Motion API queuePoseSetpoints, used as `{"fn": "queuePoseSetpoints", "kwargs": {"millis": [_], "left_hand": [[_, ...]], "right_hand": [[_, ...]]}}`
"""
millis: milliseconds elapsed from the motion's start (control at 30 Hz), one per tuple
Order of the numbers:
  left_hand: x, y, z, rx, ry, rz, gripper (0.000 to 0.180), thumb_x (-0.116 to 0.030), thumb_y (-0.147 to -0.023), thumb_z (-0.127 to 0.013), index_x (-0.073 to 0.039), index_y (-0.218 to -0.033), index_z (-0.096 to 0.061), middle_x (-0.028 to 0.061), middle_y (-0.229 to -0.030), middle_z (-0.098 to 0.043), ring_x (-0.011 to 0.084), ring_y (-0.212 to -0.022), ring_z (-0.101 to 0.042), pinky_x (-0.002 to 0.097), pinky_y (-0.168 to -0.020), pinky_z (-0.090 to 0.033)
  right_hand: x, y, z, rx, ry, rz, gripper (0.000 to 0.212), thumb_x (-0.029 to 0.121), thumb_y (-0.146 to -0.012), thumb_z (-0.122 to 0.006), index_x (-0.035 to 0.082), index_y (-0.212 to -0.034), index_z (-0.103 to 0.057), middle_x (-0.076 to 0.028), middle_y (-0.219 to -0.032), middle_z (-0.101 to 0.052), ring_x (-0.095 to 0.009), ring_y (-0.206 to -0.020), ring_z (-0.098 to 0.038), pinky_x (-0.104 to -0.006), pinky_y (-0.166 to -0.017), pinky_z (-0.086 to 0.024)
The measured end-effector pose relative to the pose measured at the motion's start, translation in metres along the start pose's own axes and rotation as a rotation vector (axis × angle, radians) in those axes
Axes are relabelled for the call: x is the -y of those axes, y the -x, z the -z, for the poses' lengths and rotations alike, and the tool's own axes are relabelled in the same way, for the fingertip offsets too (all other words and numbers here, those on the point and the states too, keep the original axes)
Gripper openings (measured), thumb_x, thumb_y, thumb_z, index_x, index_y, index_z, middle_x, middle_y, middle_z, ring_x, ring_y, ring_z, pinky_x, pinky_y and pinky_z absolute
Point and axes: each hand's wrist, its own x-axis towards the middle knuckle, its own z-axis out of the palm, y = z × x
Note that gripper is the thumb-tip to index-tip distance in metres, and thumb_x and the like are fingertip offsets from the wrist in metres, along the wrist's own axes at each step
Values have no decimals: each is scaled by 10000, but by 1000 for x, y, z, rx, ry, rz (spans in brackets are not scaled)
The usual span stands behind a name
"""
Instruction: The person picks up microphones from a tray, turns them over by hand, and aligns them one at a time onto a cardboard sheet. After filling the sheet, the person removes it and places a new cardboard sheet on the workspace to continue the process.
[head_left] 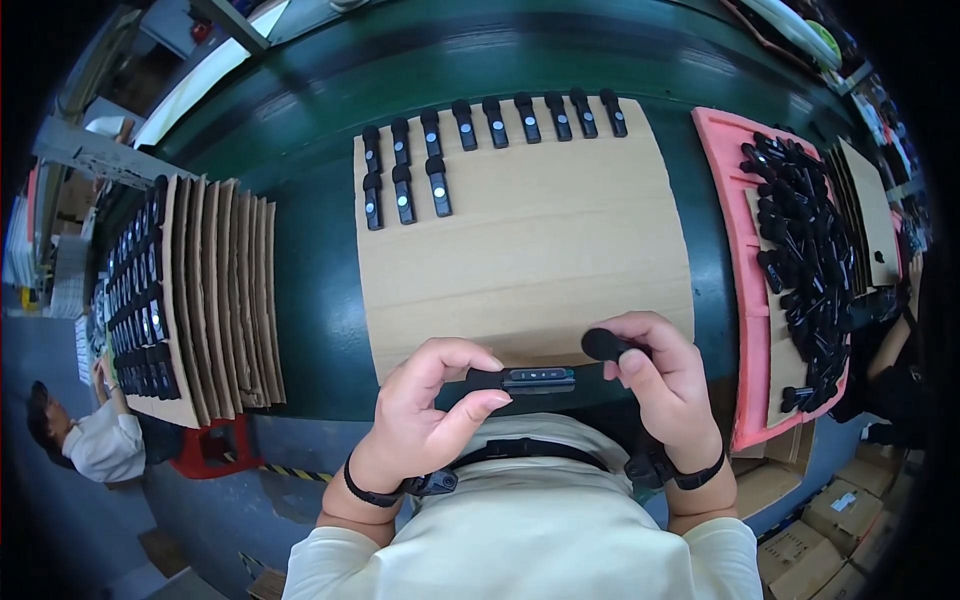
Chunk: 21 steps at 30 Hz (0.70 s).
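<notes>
At the near edge of the cardboard sheet (540, 265), your left fingers (472, 410) pinch a black microphone (540, 377), your right fingers (642, 374) a round-headed black piece (602, 345); bare cardboard separates them from microphone rows (496, 126).

From here I see my left hand (425, 405) and right hand (665, 375), each pinching, over the near edge of the desk (320, 320).

We are seeing: held device (541, 377) black | lined-up devices (439, 190) black, pale-dotted | counter (318, 300) dark green | cardboard sheet (540, 240) tan | tray (722, 200) pink | floor tape (297, 471) yellow-black striped
</notes>
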Motion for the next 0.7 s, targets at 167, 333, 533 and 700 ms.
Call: {"fn": "queuePoseSetpoints", "kwargs": {"millis": [167, 333, 533, 700], "left_hand": [[3, -1, 5, -16, 34, -34, 194, -98, -880, -698, 39, -989, -613, 158, -1001, -662, 220, -959, -633, 316, -906, -470], [7, -5, 8, 105, 76, -169, 216, 24, -878, -658, 59, -1085, -610, 133, -1043, -664, 174, -920, -666, 283, -807, -536], [2, -1, 3, 99, 338, 51, 216, 37, -883, -649, 71, -1093, -611, 144, -1048, -674, 184, -922, -677, 284, -801, -552], [3, -2, 2, 69, 293, 85, 223, 32, -839, -706, 63, -1048, -635, 131, -1001, -688, 176, -912, -676, 299, -806, -556]], "right_hand": [[-9, 9, -1, -105, 129, 165, 252, 132, -901, -647, -23, -1083, -566, -61, -927, -609, -111, -793, -547, -233, -717, -435], [-13, 6, 3, -42, 246, 332, 255, 105, -843, -712, -18, -1030, -589, -63, -836, -603, -134, -732, -527, -244, -664, -404], [-9, 3, -2, -6, 352, 434, 270, 82, -796, -760, -19, -996, -610, -75, -788, -603, -154, -697, -529, -259, -637, -402], [-9, -1, -4, -10, 366, 451, 253, 81, -795, -767, -26, -972, -622, -81, -799, -608, -155, -682, -534, -264, -623, -407]]}}
